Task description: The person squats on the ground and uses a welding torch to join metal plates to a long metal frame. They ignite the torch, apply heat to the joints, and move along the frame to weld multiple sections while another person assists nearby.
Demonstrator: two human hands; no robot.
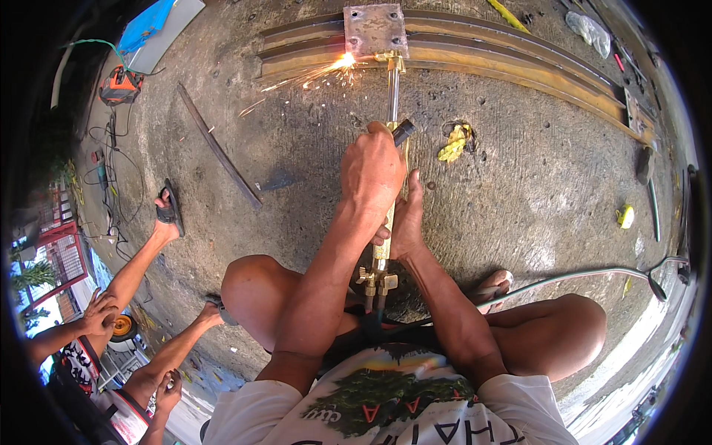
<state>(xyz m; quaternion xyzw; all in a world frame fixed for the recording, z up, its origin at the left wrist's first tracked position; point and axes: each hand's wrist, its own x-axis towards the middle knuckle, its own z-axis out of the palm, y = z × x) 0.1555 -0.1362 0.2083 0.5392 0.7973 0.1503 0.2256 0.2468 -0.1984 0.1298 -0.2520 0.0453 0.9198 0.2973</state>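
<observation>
Low over the concrete, I hold a brass cutting torch [392, 93] with long silvery tubes. My left hand [373, 167] is closed around its upper part, and a short black cylinder [403, 132] juts out beside the knuckles; whether it belongs to the torch is unclear. Lower down, my right hand [406, 220] wraps the brass handle, thumb up. Brass valve knobs [378, 281] sit below that grip. At the torch head, bright sparks [343, 62] spray leftward from the lower left edge of a square steel plate [376, 30] with corner holes, lying across rusty steel beams [475, 55].
A green-grey hose [578, 274] runs right from my knees. A hammer [647, 167] and yellow tape measure [625, 216] lie at right. Yellow leaves [455, 143] and a thin dark strip [219, 146] lie nearby. Another person's legs [137, 259], an orange-black machine [120, 86] and cables are at left.
</observation>
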